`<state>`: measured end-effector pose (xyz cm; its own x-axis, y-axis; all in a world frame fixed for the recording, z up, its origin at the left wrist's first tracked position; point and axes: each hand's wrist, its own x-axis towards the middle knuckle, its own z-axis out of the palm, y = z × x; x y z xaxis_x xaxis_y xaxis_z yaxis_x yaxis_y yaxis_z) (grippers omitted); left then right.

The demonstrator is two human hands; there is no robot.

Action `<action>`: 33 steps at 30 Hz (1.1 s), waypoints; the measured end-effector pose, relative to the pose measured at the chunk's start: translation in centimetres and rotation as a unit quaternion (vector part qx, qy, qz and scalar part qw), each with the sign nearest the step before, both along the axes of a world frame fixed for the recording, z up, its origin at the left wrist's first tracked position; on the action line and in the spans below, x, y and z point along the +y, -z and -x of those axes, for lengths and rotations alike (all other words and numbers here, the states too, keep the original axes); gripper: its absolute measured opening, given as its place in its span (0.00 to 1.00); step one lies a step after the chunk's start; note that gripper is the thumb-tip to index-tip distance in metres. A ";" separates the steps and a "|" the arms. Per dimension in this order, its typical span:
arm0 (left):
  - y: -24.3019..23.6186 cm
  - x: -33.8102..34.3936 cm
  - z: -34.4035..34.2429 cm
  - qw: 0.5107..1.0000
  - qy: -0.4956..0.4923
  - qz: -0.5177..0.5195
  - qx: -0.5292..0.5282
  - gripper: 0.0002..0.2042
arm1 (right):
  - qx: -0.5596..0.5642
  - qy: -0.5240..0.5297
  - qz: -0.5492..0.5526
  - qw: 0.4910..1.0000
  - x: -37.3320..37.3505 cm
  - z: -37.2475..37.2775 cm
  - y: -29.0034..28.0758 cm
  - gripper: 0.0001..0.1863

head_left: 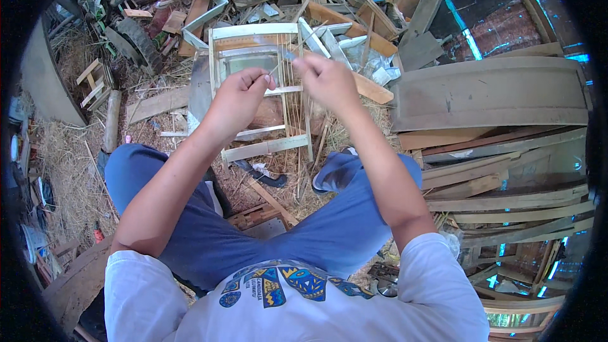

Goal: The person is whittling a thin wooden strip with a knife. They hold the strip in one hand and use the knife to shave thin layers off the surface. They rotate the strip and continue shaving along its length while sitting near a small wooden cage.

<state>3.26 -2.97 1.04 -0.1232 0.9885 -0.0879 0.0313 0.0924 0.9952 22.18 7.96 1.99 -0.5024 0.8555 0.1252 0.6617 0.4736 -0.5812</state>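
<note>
My left hand (244, 92) pinches a thin pale stick (274, 71) between thumb and curled fingers, above a light wooden frame (268, 147) with crossbars and several thin slats. A short way to the right, my right hand (324, 79) is closed on a small, pale bluish object (289, 55), blurred at its tip, which looks like a blade. The two hands are close but apart, both over the upper half of the frame.
Scrap boards (370, 88) and an angled white frame piece (215, 6) lie behind. A wide weathered panel (487, 98) and stacked planks (506, 199) fill the right. A tyre (136, 50) and a leaning grey sheet (60, 76) stand at left. My bent legs (351, 228) flank the straw-strewn ground.
</note>
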 end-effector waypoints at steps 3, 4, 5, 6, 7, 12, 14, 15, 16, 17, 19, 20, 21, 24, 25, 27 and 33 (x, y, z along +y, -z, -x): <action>-0.5 -0.5 0.0 0.999 0.022 0.025 -0.014 0.09 | 0.030 -0.024 -0.076 0.996 0.5 -0.1 0.0 0.19; -0.2 -0.6 0.0 1.000 0.023 0.016 -0.005 0.09 | -0.002 -0.057 -0.040 0.998 -0.6 -0.2 0.1 0.20; 0.0 -0.8 0.1 1.000 0.025 0.010 0.007 0.09 | -0.001 -0.057 -0.038 0.998 -0.8 -0.1 0.3 0.20; 0.3 -0.8 0.3 1.000 0.025 0.012 0.009 0.09 | -0.018 -0.056 -0.028 0.998 -1.0 0.1 0.5 0.22; 0.6 -0.5 0.5 1.000 0.023 0.008 0.008 0.09 | -0.035 -0.055 -0.018 0.998 -1.2 0.2 0.6 0.24; 0.1 -0.8 0.2 1.000 0.021 0.015 0.011 0.09 | -0.017 -0.068 -0.023 0.997 -1.3 -0.2 0.6 0.22; 0.7 -0.8 0.2 1.000 0.020 -0.017 0.012 0.09 | -0.012 -0.066 -0.010 0.998 -0.9 0.0 0.3 0.21; 0.8 -0.8 0.1 0.999 0.027 -0.014 0.012 0.09 | -0.011 -0.055 0.006 0.998 -0.9 -0.5 0.2 0.21; 0.9 -0.7 0.2 0.999 0.029 -0.011 0.017 0.09 | 0.020 -0.001 0.036 0.999 0.7 -0.8 0.9 0.22; 0.7 -0.6 0.4 0.999 0.027 -0.013 0.023 0.09 | 0.021 0.001 0.034 0.999 0.7 -0.8 0.7 0.22; 0.1 -1.1 0.2 0.999 0.035 -0.011 0.015 0.09 | 0.013 -0.045 -0.013 0.999 0.4 -0.9 0.4 0.22; -0.1 -1.5 0.2 0.999 0.038 -0.004 0.006 0.09 | 0.011 -0.089 -0.019 0.996 -1.2 -0.8 0.5 0.23; -0.1 -1.6 0.4 0.999 0.036 -0.001 0.007 0.09 | 0.012 -0.092 -0.016 0.996 -1.0 -0.6 0.6 0.23; 0.2 -1.3 0.2 0.999 0.025 0.001 0.027 0.09 | -0.001 -0.014 0.023 1.000 0.9 -1.0 0.3 0.23; 0.4 -1.4 0.0 0.999 0.030 0.000 0.031 0.09 | -0.002 -0.010 0.025 1.000 0.5 -1.5 0.7 0.23; -0.1 -1.5 0.1 0.999 0.025 -0.006 0.042 0.10 | 0.028 -0.069 -0.091 0.993 0.1 -1.5 1.1 0.22; -1.5 -2.3 -0.7 0.999 0.021 0.031 0.038 0.10 | 0.018 0.009 0.011 1.000 0.4 -2.4 0.3 0.21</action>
